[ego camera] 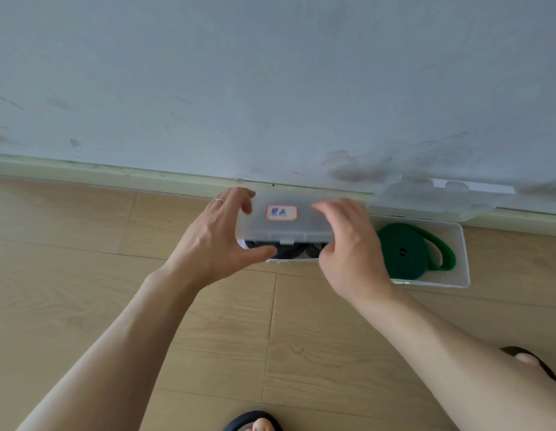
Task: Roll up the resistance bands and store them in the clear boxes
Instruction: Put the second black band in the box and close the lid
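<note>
Two clear plastic boxes stand on the wooden floor against the wall. The left box [289, 260] has its labelled lid [286, 225] tilted partly down, and a dark rolled band [283, 248] shows in the gap under it. My left hand [220, 234] grips the lid's left end, thumb under the front edge. My right hand [348, 241] grips the lid's right end. The right box [460, 259] stands open with its lid [432, 200] leaning on the wall. A rolled green band [407, 250] lies inside it, with a loose loop at its right.
A grey scuffed wall [270, 88] with a pale skirting board [115, 175] runs behind the boxes. My knee [519, 384] and a dark sandal [538, 365] are at the lower right, another sandalled foot [258, 423] at the bottom edge.
</note>
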Motion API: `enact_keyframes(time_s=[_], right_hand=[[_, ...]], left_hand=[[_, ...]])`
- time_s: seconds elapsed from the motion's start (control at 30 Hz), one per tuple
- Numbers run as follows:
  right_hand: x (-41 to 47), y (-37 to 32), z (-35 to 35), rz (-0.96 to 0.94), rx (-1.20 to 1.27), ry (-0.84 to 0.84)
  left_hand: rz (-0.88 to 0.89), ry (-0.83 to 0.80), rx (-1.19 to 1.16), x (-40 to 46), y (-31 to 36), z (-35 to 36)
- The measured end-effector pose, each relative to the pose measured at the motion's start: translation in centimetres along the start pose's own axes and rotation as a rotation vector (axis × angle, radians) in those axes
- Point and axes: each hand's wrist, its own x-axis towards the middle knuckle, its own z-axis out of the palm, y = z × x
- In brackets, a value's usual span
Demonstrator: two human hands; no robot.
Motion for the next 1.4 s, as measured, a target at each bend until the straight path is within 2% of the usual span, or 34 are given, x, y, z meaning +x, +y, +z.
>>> enact_keyframes(time_s=[0.1,0.2,0.37,0.63,0.93,1.1,1.23,1.4], right_hand=[[-1.2,0.4,0.1,-0.051,-0.147,-0.147],[-1.5,0.3,0.1,-0.071,-0.292,-0.288],[-0.6,0.6,0.2,-0.099,-0.447,-0.372],[2.0,0.7,-0.2,-0.057,-0.446,-0.449],[2.4,1.2,-2.3,-0.130,-0.404,-0.599],[2.3,0.6,-2.2,-0.207,-0.321,-0.496],[1.8,0.4,-1.8,-0.287,-0.511,-0.543],[1.7,0.0,-0.7,-0.336,-0.680,-0.488]], left_hand=[[0.115,-0.029,0.182,-0.5,-0.6,1.1],[0.131,-0.022,0.351,-0.4,-0.1,2.6],[0.156,-0.056,0.535,1.1,0.1,3.1],[0.224,0.011,0.552,1.5,-0.4,2.9],[0.359,-0.032,0.606,1.1,-0.6,1.4],[0.470,0.114,0.500,1.5,-1.1,1.2],[0.475,0.148,0.446,1.3,-1.8,2.3],[0.434,0.108,0.428,1.2,-1.6,2.2]])
